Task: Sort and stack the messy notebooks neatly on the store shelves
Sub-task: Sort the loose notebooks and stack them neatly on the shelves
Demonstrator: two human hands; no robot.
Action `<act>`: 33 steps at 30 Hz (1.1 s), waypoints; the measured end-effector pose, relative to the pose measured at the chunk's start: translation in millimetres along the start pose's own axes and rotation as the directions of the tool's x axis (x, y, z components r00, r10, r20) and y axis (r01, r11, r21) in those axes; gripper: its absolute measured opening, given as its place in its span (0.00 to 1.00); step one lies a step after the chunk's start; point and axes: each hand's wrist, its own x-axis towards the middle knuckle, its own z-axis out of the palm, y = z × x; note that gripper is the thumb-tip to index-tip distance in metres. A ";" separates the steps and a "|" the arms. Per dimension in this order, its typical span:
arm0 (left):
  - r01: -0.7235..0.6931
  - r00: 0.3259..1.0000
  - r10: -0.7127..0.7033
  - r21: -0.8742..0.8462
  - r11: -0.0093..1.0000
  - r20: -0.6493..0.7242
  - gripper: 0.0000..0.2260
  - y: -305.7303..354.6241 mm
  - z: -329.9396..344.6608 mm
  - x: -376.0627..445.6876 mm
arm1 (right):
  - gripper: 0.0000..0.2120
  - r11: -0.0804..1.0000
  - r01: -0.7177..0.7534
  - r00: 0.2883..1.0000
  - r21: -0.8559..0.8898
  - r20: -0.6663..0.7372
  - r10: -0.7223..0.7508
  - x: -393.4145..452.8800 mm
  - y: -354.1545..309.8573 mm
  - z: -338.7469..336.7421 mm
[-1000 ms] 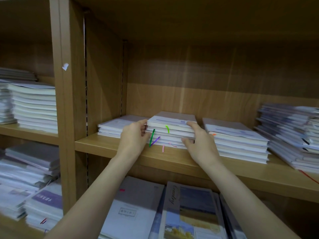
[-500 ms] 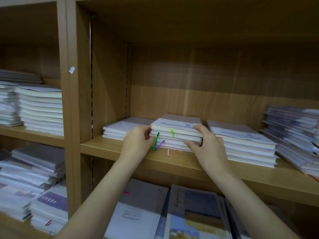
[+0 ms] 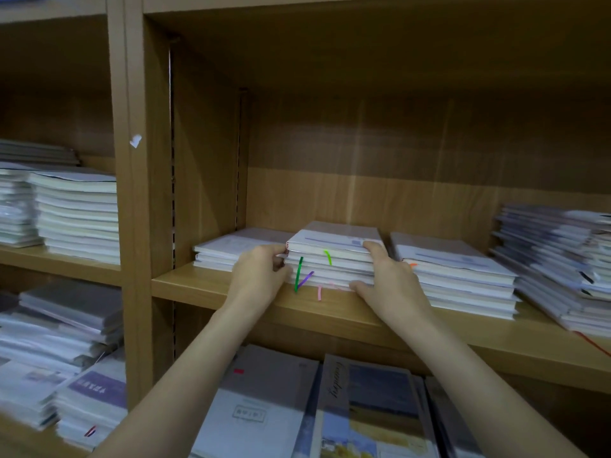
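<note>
A small stack of white notebooks [image 3: 334, 259] with green, purple and pink ribbon markers hanging from its front lies on the wooden shelf [image 3: 330, 312]. My left hand [image 3: 261, 276] grips the stack's left edge, fingers curled against the spines. My right hand [image 3: 390, 282] holds the right front corner, thumb under the bottom and fingers on the upper books. A low stack [image 3: 231, 249] lies to the left and a taller one [image 3: 459, 276] to the right.
A slanted, messy pile [image 3: 562, 262] fills the shelf's right end. The left bay holds tall stacks [image 3: 76, 216] and lower piles [image 3: 62, 328]. Large notebooks [image 3: 271, 408] lie on the shelf below my arms. An upright divider [image 3: 132, 193] separates the bays.
Both hands stay clamped on the middle stack, which sits in about the same place. The view has shifted slightly, moving everything a little right and down in the frame.
</note>
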 end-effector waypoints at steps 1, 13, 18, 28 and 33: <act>0.001 0.999 -0.002 -0.012 1.000 -0.032 0.17 0.0 -1.1 1.2 | 0.27 1.000 0.006 1.000 0.000 0.009 -0.006 3.3 -0.1 -4.1; -0.021 0.972 0.027 0.025 0.999 -0.235 0.11 6.9 5.0 1.9 | 0.20 0.988 -0.040 0.999 0.149 -0.015 0.043 17.1 5.8 -13.8; -0.050 0.969 0.037 -0.046 0.998 -0.245 0.08 22.2 0.3 1.0 | 0.18 0.967 -0.070 0.995 0.244 -0.046 0.084 18.8 9.8 -18.1; 0.455 0.866 -0.347 -0.855 0.247 0.360 0.16 45.8 7.7 13.0 | 0.16 0.962 -0.075 0.989 0.262 -0.103 0.105 21.3 8.8 -16.0; 0.394 0.871 -0.371 -0.910 0.132 0.323 0.17 40.6 14.7 8.3 | 0.21 0.969 -0.119 0.992 0.215 -0.017 0.125 24.1 6.7 -18.9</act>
